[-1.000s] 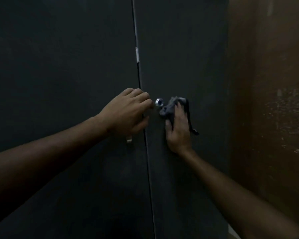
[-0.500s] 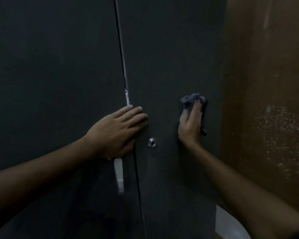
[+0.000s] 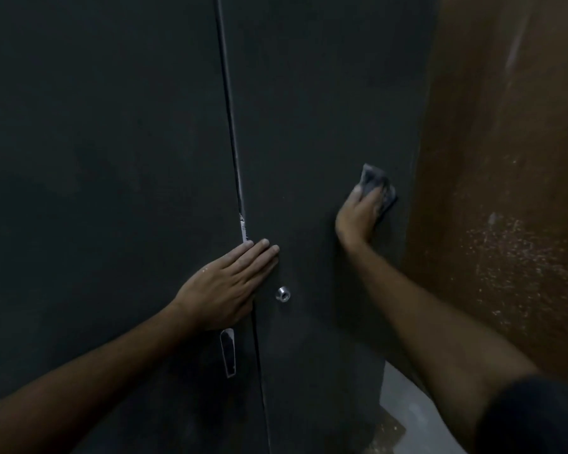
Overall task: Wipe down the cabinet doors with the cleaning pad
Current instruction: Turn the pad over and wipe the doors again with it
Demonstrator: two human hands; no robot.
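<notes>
Two dark cabinet doors fill the view, the left door (image 3: 105, 191) and the right door (image 3: 318, 109), split by a narrow vertical gap. My right hand (image 3: 358, 213) presses a grey cleaning pad (image 3: 376, 183) flat against the right door, close to its right edge. My left hand (image 3: 225, 286) lies flat with fingers together across the gap, its fingertips on the right door. A small round metal lock (image 3: 283, 293) sits just right of my left hand. A metal handle (image 3: 227, 352) pokes out below that hand on the left door.
A brown wall (image 3: 505, 191) with pale speckles stands right beside the right door. A strip of light floor (image 3: 404, 411) shows at the bottom between the cabinet and the wall. The scene is dim.
My right hand has slid the pad up and to the right, from beside the lock toward the door's right edge. My left hand has flattened over the gap.
</notes>
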